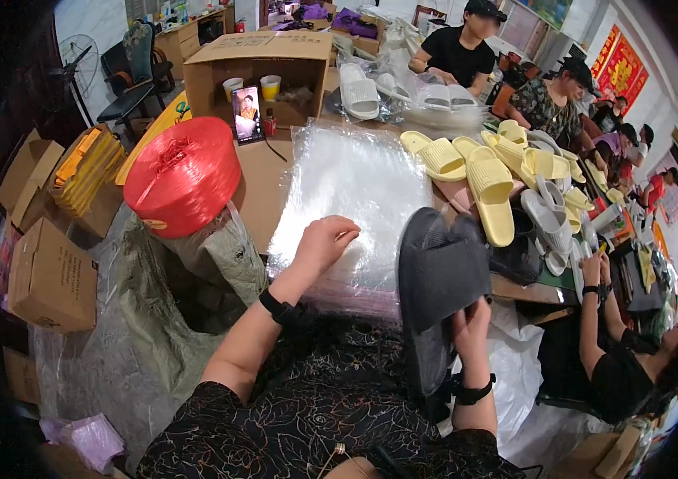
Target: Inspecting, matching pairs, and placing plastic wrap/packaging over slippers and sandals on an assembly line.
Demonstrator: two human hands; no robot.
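Right of the frame's centre, our right hand holds the dark slippers, long axis running up and down, while our left hand, fingers narrowed, whether empty we cannot tell, lies left of them over clear plastic bags.

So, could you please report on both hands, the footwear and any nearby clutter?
Right hand gripping dark footwear; left hand over clear bags, contact unclear; yellow slippers heaped to the right.
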